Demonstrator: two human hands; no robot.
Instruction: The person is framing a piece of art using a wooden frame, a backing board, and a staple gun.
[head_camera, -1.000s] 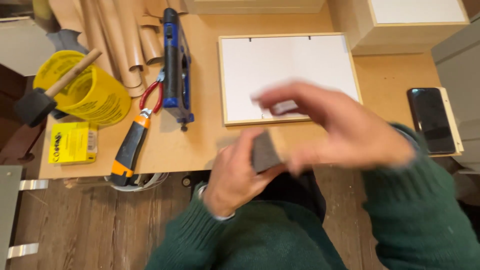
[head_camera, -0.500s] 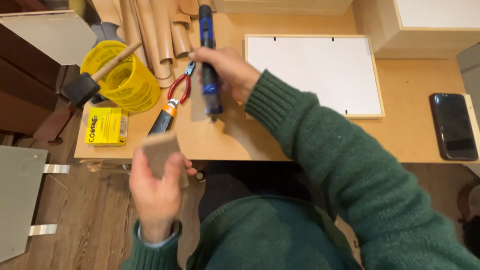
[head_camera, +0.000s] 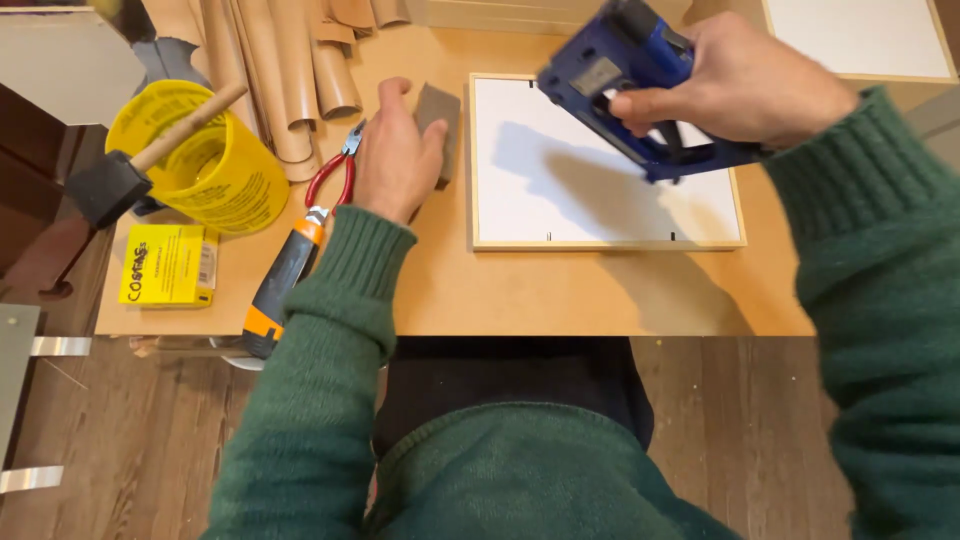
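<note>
Right hand (head_camera: 745, 85) clamped around blue staple gun (head_camera: 640, 90), held above framed white panel (head_camera: 605, 165) toward 1 o'clock. Left hand (head_camera: 395, 160) fingers closed on grey sanding block (head_camera: 437, 125), on table (head_camera: 560, 290) at panel's 9 o'clock edge.

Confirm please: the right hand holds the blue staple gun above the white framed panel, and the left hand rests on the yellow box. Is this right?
Not quite. In the head view the left hand rests on a grey block, not the yellow box. The right hand does hold the blue staple gun above the white framed panel.
</note>
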